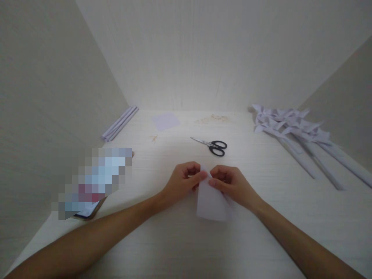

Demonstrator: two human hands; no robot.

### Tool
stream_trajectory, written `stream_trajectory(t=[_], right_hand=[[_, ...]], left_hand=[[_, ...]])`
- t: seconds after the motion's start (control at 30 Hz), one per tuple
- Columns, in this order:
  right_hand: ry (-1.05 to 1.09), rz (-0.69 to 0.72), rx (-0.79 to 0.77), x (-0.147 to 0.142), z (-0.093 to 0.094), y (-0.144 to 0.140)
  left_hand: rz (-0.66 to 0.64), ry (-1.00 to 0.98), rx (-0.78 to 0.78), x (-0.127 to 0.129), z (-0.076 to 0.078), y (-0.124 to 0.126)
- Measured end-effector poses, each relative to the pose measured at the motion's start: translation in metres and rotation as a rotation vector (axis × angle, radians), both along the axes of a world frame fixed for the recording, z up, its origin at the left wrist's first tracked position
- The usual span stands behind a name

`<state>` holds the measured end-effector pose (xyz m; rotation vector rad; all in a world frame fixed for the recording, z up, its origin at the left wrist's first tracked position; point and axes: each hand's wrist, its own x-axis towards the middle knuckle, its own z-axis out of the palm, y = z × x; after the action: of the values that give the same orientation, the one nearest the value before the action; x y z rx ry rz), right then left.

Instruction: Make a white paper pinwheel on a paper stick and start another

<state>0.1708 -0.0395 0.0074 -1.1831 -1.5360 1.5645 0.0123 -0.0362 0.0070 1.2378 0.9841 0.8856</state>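
Observation:
Between my two hands is a pale sheet of paper (212,203), pinched near its upper edge and hanging toward me. My left hand (188,178) is closed, its thumb pressed on the paper's top left part. Closed too, my right hand (231,182) grips the paper's upper right side between thumb and fingers. The paper looks folded or bent at the top, but the fingers partly hide it. Just beyond the hands lies a pair of scissors (213,146) with black handles, blades pointing left.
Several rolled paper sticks (120,124) lie at the back left, near a flat paper square (166,121). Paper pinwheels (290,124) on sticks are piled at the right. A phone (90,209), mostly blurred out, sits at the left. Thin tan bits (219,117) lie at the back wall.

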Motion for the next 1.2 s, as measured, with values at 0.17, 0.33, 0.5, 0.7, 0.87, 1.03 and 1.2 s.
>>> stream_trajectory(t=[0.17,0.33,0.5,0.7,0.87,1.03,1.2], right_hand=[[0.008,-0.001,-0.022,-0.007,0.002,-0.008],[0.056,0.078,-0.029,-0.007,0.005,-0.01],[0.025,0.133,-0.008,-0.006,0.005,-0.011],[0.007,0.171,-0.009,-0.007,0.005,-0.015],[-0.069,0.137,0.043,-0.01,0.006,-0.016],[-0.078,0.12,0.054,-0.011,0.005,-0.016],[-0.088,0.097,0.052,-0.012,0.004,-0.017]], left_hand=[[-0.009,-0.008,-0.022,0.0,0.001,-0.003],[-0.048,-0.103,-0.03,-0.004,0.004,0.001],[-0.069,-0.16,-0.05,-0.005,0.003,0.001],[-0.049,-0.193,-0.061,-0.005,0.003,-0.001],[-0.04,-0.131,-0.036,-0.003,0.004,-0.002],[-0.035,-0.129,-0.021,-0.004,0.003,-0.003],[-0.032,-0.125,-0.01,-0.004,0.003,-0.004]])
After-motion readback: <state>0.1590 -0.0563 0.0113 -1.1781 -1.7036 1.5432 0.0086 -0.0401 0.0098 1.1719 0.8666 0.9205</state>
